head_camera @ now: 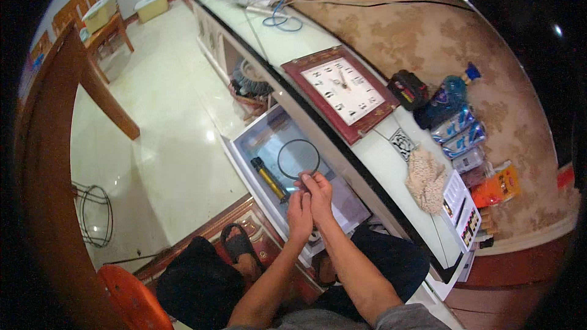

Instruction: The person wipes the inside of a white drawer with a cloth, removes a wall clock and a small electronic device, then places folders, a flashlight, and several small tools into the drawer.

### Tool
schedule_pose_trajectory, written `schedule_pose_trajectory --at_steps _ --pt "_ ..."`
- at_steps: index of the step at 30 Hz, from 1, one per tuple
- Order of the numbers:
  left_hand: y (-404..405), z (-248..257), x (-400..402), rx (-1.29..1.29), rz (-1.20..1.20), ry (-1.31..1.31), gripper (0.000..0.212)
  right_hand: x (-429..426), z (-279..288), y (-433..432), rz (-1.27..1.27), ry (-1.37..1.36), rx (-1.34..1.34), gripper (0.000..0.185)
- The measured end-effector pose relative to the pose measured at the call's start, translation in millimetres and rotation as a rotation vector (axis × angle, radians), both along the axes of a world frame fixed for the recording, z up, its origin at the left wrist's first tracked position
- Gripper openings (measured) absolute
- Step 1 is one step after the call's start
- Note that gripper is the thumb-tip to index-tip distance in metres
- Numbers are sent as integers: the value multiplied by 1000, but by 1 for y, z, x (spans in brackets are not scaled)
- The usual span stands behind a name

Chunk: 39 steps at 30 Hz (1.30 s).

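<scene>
A thin black ring (pixel 278 158), perhaps a loop of cord or rubber, is held by its near edge over an open white drawer (pixel 243 163). My right hand (pixel 318 192) pinches it between thumb and fingers. Close against it, my left hand (pixel 300 213) has its fingers bent near the same spot; whether they also grip the ring is hidden. Inside the drawer, a yellow and black cylindrical tool (pixel 270 181), maybe a flashlight or hand pump, lies left of the ring. Papers or flat sheets (pixel 344 201) lie in the drawer's right part.
On the glass-topped cabinet (pixel 390 165) lie a red-framed square clock (pixel 321 91), a beige cloth (pixel 424 178), a white tray of small bottles (pixel 461 211), a black battery pack (pixel 408 89) and several packages. An orange stool (pixel 133 298) stands lower left. Coiled black cable (pixel 96 215) lies on the floor.
</scene>
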State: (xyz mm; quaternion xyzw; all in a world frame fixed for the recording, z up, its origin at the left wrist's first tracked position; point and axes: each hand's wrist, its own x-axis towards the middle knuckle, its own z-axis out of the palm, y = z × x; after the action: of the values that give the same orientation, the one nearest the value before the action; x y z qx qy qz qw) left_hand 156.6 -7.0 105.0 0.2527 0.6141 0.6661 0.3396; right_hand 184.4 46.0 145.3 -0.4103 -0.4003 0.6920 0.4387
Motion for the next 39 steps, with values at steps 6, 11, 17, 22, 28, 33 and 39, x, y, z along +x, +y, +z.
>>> schedule_pose_trajectory --at_steps 6,11,17,22,28,33,39 --pt "35 110 -12 176 -74 431 27 13 80 20 -8 119 244 26" --pt "76 148 -39 143 -67 738 28 18 122 40 41 129 344 36" --pt "72 133 -15 181 -49 814 26 31 114 26 -62 3 495 41" --pt "68 131 -8 263 -59 854 25 35 112 12 -126 103 478 39" --pt "50 118 -12 319 -31 892 22 30 90 2 -133 -53 599 38" --pt "12 42 -5 -156 -1 305 36 42 4 10 441 -610 225 38" --pt "-36 -44 -2 -613 -180 81 53 91 -110 -19 798 -1300 70 34"
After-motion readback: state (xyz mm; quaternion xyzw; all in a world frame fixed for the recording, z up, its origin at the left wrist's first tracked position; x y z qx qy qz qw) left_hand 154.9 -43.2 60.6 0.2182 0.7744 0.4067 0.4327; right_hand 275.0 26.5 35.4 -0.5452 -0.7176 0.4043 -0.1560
